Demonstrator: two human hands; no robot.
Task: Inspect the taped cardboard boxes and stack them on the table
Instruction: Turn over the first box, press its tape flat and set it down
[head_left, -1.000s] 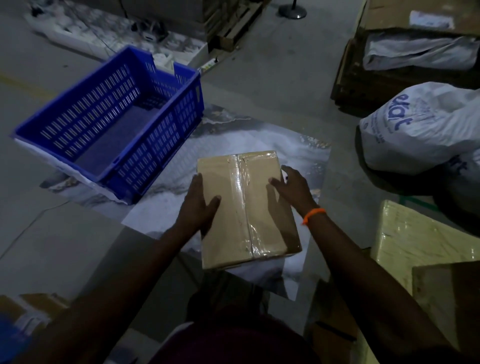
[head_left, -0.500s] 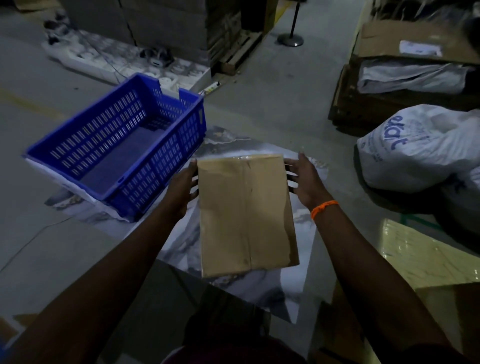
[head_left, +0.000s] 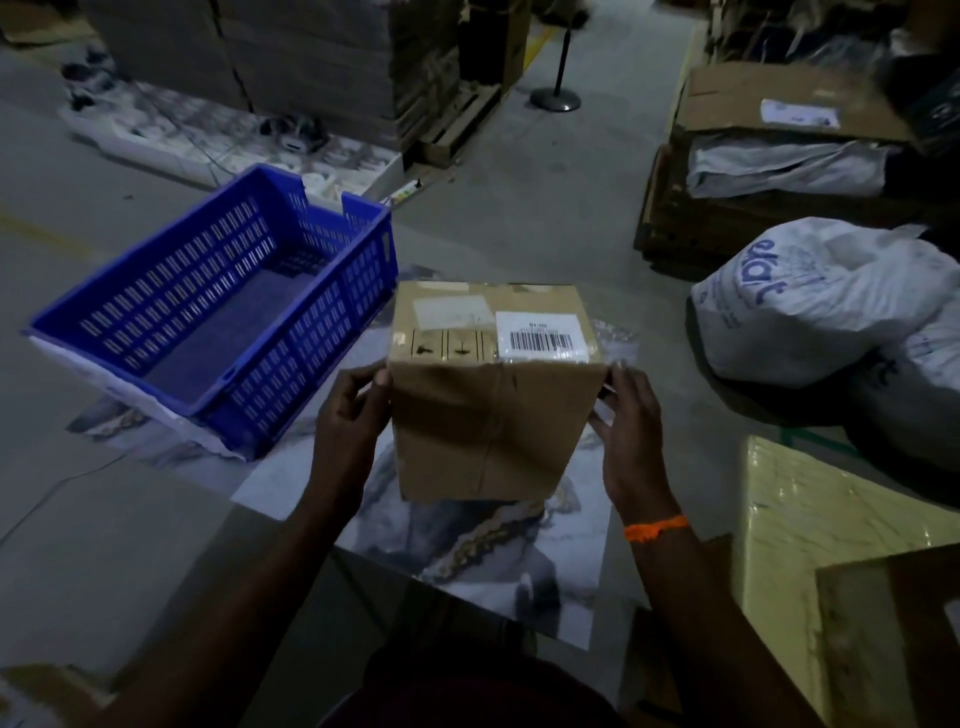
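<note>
Head view: I'd keep even pressure on both sides while tipping the cardboard box (head_left: 488, 426) so every taped seam faces me. My left hand (head_left: 353, 415) and right hand (head_left: 631, 436) grip its sides, just right of the blue crate (head_left: 291, 384), above the desk (head_left: 566, 551). Brown, creased, barcode label (head_left: 540, 338) on top.

I'm getting a dim, bluish feed, and the bottom of the view sinks into near-black shadow. The white label (head_left: 543, 335) on the cardboard box (head_left: 483, 431) and the glossy table (head_left: 545, 571) catch the most light. The wide lens bows the edges, and the top right corner smears.
</note>
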